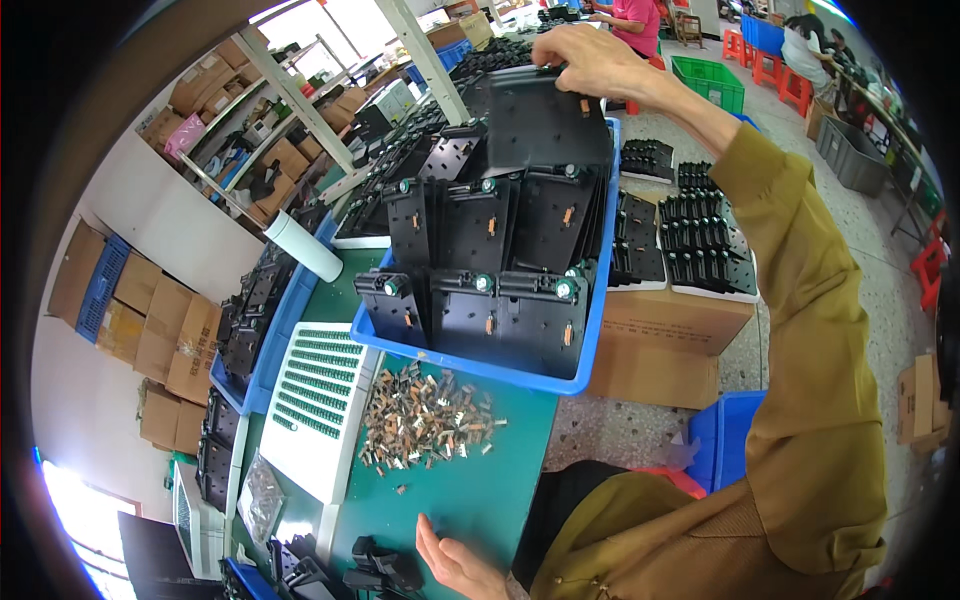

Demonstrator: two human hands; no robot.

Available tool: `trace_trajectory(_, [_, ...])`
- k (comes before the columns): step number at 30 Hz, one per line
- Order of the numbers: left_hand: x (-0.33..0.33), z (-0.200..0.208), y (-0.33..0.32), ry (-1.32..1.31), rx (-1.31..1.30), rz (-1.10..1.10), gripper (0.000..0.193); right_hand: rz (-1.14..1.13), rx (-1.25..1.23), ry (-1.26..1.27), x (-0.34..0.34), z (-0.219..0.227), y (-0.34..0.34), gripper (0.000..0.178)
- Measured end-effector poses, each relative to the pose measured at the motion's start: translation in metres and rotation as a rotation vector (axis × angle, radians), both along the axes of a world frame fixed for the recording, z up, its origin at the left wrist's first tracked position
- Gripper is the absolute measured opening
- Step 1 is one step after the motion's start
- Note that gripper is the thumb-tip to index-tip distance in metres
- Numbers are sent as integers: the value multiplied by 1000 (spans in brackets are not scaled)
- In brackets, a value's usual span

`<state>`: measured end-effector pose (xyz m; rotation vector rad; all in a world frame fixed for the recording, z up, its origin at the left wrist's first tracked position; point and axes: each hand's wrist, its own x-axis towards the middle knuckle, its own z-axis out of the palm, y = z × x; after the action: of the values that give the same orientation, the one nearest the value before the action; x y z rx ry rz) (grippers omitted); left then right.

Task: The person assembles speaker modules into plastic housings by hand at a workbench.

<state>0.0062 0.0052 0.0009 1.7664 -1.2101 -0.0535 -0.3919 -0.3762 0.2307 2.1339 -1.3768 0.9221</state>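
My right hand (580,62), arm stretched out, pinches the upper edge of a flat black plastic plate (548,125) at the far end of a blue bin (470,372). Rows of similar black plates (478,222) stand in the bin, with small green-tipped fittings on top and copper-coloured clips on their faces. Low in the picture, my left hand (455,562) is open and empty, fingers extended above the green table (480,500). Beyond it lies a loose heap of small brown and silver metal clips (425,415). Black plastic parts (382,568) are beside my left hand.
A white tray (322,400) with rows of small dark green pieces sits left of the heap, near a white cylinder (303,246). Cartons (650,340) bearing trays of black parts stand right of the bin. A person in pink (636,24) is at the far end.
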Motion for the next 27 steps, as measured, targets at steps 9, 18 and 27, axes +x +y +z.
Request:
trace_trajectory(9, [-2, 0, 6, 73, 114, 45, 48, -283, 247, -107, -40, -12, -80, 34])
trace_trajectory(18, [-11, 10, 2, 33, 130, 84, 44, -261, 260, -76, 16, -32, -127, 23])
trace_trajectory(27, [-12, 12, 2, 111, 138, 86, 43, -317, 413, 159, 63, -36, -125, 17])
